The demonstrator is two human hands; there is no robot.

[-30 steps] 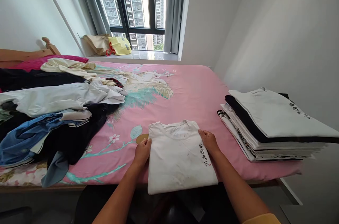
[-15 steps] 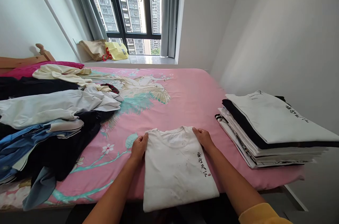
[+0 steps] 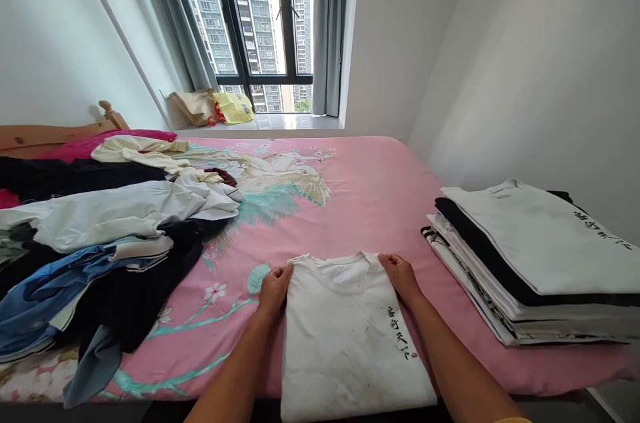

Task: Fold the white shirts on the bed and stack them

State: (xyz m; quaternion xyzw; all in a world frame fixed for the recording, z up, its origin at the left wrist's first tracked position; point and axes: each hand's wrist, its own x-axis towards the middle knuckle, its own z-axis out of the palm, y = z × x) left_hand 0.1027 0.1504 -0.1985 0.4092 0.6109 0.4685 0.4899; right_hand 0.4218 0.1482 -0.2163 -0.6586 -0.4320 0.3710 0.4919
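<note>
A folded white T-shirt (image 3: 345,336) with small black characters on its right side lies at the near edge of the pink bed (image 3: 360,190). My left hand (image 3: 274,290) grips its upper left corner with curled fingers. At the upper right corner, beside the collar, my right hand (image 3: 400,276) holds the shirt in the same way. The shirt's lower end hangs over the bed's edge.
A stack of folded shirts (image 3: 530,263), white and black, sits on the bed's right side. A loose heap of unfolded clothes (image 3: 100,236) covers the left side. Bags (image 3: 220,106) rest on the window sill beyond the bed. A white wall runs along the right.
Both hands slid up the shirt's sides towards its collar and now hold the top corners. The view shifted slightly; the shirt stays in place.
</note>
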